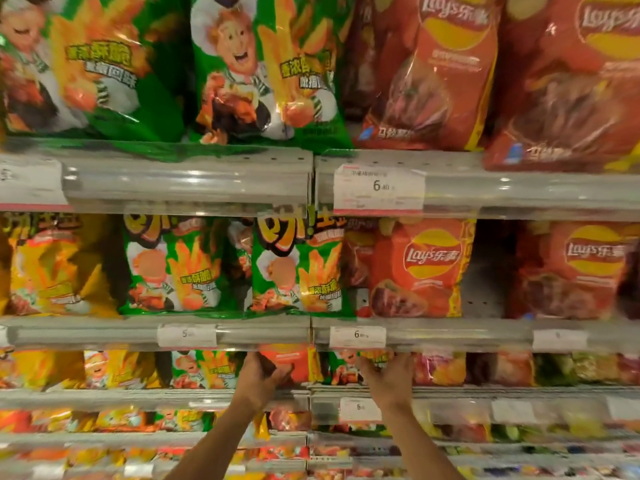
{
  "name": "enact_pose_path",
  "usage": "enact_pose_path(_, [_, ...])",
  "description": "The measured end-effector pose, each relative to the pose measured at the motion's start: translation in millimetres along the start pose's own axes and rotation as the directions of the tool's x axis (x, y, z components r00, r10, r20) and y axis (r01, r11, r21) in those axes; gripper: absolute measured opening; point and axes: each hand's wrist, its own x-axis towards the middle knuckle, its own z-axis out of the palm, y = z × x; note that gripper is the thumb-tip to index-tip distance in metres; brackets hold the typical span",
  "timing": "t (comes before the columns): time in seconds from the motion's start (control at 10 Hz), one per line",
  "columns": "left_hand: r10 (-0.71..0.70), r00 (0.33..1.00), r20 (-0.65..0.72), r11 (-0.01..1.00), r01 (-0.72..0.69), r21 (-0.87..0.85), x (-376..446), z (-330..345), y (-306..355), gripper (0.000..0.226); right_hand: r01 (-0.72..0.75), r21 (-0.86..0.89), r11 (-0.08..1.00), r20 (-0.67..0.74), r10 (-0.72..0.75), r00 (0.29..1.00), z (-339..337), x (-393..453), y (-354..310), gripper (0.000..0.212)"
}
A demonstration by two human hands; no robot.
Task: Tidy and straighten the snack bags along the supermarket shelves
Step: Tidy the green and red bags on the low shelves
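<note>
Two hands are held up to the third shelf (242,396) from the top. The left hand (265,374) is curled round the left edge of an orange bag (294,363), with the thumb laid on its front near the bottom. The bag seems to be held, but the top of the fingers is hidden under the price rail (277,336), so how tight the hold is cannot be told. The right hand (389,374) is raised with its fingers reaching up onto a green bag (346,367); the fingertips are hidden by the rail too, so it cannot be told if that bag is pinched or only touched. The orange bag is stood up tall, its long side going up and down, and it is found between the two hands, touching the left one and just beside the green bag. So the left hand is nearer to it. It looks out of place here, since more green bags (201,368) are lined up to the left of the left hand, and pink bags (440,368) are seen to the right of the right hand. The picture is blurry, so small things cannot be read. The next move is likely a push or a lift of the orange bag, and care is needed so the bags beside it are not knocked over.
</note>
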Motion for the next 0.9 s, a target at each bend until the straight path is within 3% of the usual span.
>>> enact_pose_path(0.1, [-0.030,0.999,0.017,0.999,0.030,-0.022,12,3,-6,0.028,-0.100,0.021,0.995,0.139,0.096,0.986,5,13,3,0.089])
enact_pose_path(0.2, [-0.111,0.983,0.150,0.964,0.143,-0.223,25,3,-5,0.035,-0.163,-0.025,0.986,0.198,0.165,0.966,10,28,12,0.060])
enact_pose_path(0.3, [-0.091,0.972,0.215,0.949,0.150,-0.276,24,2,3,0.041,-0.371,0.069,0.926,0.371,0.321,0.871,14,39,17,0.036])
enact_pose_path(0.4, [-0.111,0.965,0.237,0.946,0.175,-0.272,26,-3,2,0.034,-0.625,0.630,0.460,0.459,0.428,0.778,7,47,1,0.055])
enact_pose_path(0.5, [-0.074,0.950,0.302,0.951,0.159,-0.265,28,-9,1,0.020,-0.715,0.687,0.132,0.558,0.535,0.635,-3,51,-7,0.075])
enact_pose_path(0.6, [-0.039,0.948,0.315,0.943,0.139,-0.302,32,-8,0,0.029,-0.746,0.657,-0.107,0.704,0.441,0.557,3,54,-4,0.072])
enact_pose_path(0.7, [-0.093,0.966,0.240,0.939,0.165,-0.301,35,-5,-7,0.024,-0.759,0.587,0.282,0.585,0.501,0.638,11,46,-18,0.049])
enact_pose_path(0.8, [-0.092,0.975,0.200,0.944,0.149,-0.294,39,-2,-12,0.034,-0.364,0.229,0.903,0.347,0.273,0.897,18,38,-2,0.047])
enact_pose_path(0.9, [-0.109,0.982,0.154,0.945,0.150,-0.289,40,-1,-17,0.051,-0.186,-0.041,0.982,0.150,0.190,0.970,21,23,-1,0.080])
